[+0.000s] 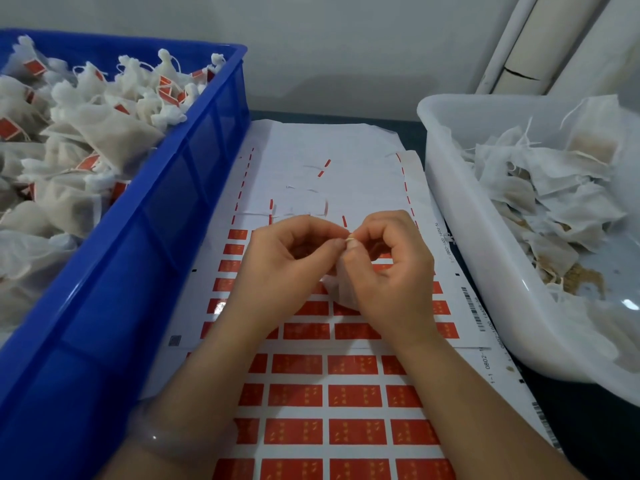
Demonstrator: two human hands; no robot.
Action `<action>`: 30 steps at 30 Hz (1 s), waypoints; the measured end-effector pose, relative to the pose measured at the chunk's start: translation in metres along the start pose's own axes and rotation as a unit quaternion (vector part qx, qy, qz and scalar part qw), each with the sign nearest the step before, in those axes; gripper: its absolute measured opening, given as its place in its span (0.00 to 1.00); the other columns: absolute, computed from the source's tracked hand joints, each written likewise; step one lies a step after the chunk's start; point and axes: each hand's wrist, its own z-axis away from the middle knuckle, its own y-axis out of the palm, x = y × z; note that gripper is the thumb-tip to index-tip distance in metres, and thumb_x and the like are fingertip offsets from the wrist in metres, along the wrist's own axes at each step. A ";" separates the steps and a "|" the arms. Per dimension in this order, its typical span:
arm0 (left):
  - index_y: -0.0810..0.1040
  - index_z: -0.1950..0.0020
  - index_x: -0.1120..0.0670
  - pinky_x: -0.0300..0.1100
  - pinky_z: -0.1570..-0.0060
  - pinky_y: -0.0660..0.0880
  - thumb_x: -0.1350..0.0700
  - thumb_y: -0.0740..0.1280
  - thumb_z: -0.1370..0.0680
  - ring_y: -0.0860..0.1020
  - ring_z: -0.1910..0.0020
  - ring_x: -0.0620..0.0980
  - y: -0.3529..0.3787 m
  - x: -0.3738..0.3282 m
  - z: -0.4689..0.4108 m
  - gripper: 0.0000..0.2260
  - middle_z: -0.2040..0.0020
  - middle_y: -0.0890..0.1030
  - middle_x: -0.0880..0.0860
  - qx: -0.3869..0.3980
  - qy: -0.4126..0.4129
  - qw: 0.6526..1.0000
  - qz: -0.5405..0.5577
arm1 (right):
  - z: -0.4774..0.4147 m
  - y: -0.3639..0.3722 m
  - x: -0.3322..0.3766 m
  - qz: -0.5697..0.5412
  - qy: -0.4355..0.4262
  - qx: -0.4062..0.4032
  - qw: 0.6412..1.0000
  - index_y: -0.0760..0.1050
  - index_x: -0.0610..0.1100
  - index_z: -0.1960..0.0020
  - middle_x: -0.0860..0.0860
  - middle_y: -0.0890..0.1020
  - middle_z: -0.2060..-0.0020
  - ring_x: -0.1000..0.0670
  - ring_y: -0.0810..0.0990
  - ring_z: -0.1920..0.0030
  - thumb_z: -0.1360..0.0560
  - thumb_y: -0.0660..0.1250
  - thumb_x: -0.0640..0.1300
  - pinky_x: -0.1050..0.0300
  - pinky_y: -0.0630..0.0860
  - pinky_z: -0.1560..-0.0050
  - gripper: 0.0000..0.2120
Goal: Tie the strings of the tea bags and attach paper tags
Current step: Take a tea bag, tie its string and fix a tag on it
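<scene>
My left hand and my right hand meet above the sticker sheet, fingertips pinched together on a thin pale string. A white tea bag hangs below the pinch, partly hidden behind my right hand. The sheet carries rows of red paper tags; its upper part is peeled bare. Which finger holds which end of the string is too small to tell.
A blue crate on the left is heaped with tied tea bags bearing red tags. A white tub on the right holds loose untagged tea bags. White pipes stand at the back right against the wall.
</scene>
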 end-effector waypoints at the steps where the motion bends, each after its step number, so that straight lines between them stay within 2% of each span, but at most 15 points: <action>1: 0.81 0.54 0.50 0.33 0.60 0.78 0.60 0.68 0.26 0.82 0.60 0.43 0.000 0.000 0.000 0.06 0.61 0.83 0.46 0.007 -0.002 1.000 -0.011 | 0.000 0.000 0.000 0.001 0.002 0.002 1.000 0.70 0.44 0.61 0.53 0.73 0.63 0.58 0.72 0.62 0.30 0.61 0.44 0.72 0.70 0.61 0.03; 4: 0.81 0.54 0.50 0.33 0.60 0.78 0.59 0.67 0.25 0.81 0.60 0.42 -0.001 0.000 0.000 0.06 0.62 0.82 0.45 0.011 -0.006 0.999 -0.046 | 0.000 0.001 -0.001 0.009 0.000 0.008 1.000 0.70 0.45 0.61 0.56 0.72 0.63 0.58 0.71 0.62 0.30 0.60 0.44 0.72 0.70 0.61 0.03; 7: 0.81 0.55 0.52 0.37 0.58 0.79 0.60 0.65 0.24 0.81 0.60 0.44 -0.003 -0.002 0.000 0.06 0.62 0.82 0.48 0.004 -0.027 0.999 -0.022 | 0.000 0.002 -0.001 0.020 -0.005 0.007 1.000 0.69 0.45 0.61 0.55 0.71 0.63 0.58 0.71 0.63 0.29 0.61 0.45 0.72 0.70 0.62 0.03; 11: 0.80 0.54 0.60 0.44 0.54 0.78 0.61 0.62 0.23 0.82 0.57 0.51 -0.009 -0.001 -0.002 0.07 0.59 0.83 0.55 0.053 -0.135 0.983 0.110 | -0.002 0.005 -0.002 0.035 -0.026 0.023 0.999 0.71 0.44 0.61 0.52 0.72 0.62 0.59 0.70 0.62 0.29 0.62 0.44 0.72 0.69 0.62 0.04; 14: 0.80 0.55 0.62 0.39 0.60 0.79 0.62 0.61 0.23 0.81 0.62 0.48 -0.012 -0.003 -0.003 0.08 0.62 0.82 0.55 0.081 -0.209 0.946 0.234 | -0.001 0.006 -0.003 0.037 -0.018 0.053 0.998 0.72 0.43 0.59 0.52 0.73 0.60 0.58 0.72 0.62 0.26 0.64 0.43 0.71 0.70 0.61 0.05; 17: 0.80 0.56 0.62 0.37 0.63 0.78 0.62 0.62 0.23 0.81 0.64 0.48 -0.012 -0.003 -0.003 0.08 0.64 0.82 0.54 0.054 -0.230 0.936 0.262 | 0.000 0.002 -0.003 0.016 -0.014 0.053 0.998 0.75 0.40 0.56 0.51 0.75 0.58 0.56 0.74 0.60 0.27 0.65 0.39 0.69 0.74 0.60 0.02; 19: 0.80 0.56 0.61 0.37 0.62 0.78 0.60 0.63 0.24 0.81 0.63 0.49 -0.012 -0.002 -0.003 0.07 0.63 0.82 0.55 0.036 -0.227 0.940 0.251 | 0.001 0.000 -0.001 -0.016 -0.014 0.055 0.998 0.76 0.41 0.54 0.51 0.76 0.57 0.56 0.75 0.58 0.27 0.65 0.42 0.69 0.75 0.60 0.05; 22: 0.81 0.55 0.58 0.37 0.60 0.79 0.57 0.65 0.26 0.82 0.60 0.48 -0.012 -0.001 -0.002 0.07 0.63 0.83 0.53 0.039 -0.197 0.957 0.209 | 0.001 0.001 0.002 -0.025 0.003 0.064 0.998 0.77 0.43 0.53 0.53 0.78 0.58 0.56 0.77 0.59 0.29 0.70 0.46 0.69 0.75 0.61 0.07; 27: 0.83 0.60 0.51 0.41 0.56 0.79 0.50 0.68 0.35 0.82 0.56 0.50 -0.016 0.000 -0.002 0.09 0.58 0.84 0.53 0.049 -0.167 0.971 0.163 | 0.000 -0.001 0.001 -0.060 0.053 0.073 0.994 0.78 0.46 0.54 0.57 0.79 0.60 0.58 0.79 0.58 0.28 0.69 0.42 0.70 0.75 0.59 0.03; 30: 0.84 0.59 0.50 0.43 0.54 0.79 0.48 0.69 0.38 0.82 0.54 0.52 -0.020 0.000 -0.003 0.11 0.57 0.84 0.53 0.082 -0.148 0.976 0.139 | -0.001 -0.002 0.002 -0.078 0.075 0.075 0.991 0.77 0.48 0.56 0.59 0.79 0.62 0.59 0.79 0.58 0.28 0.67 0.44 0.70 0.76 0.60 0.01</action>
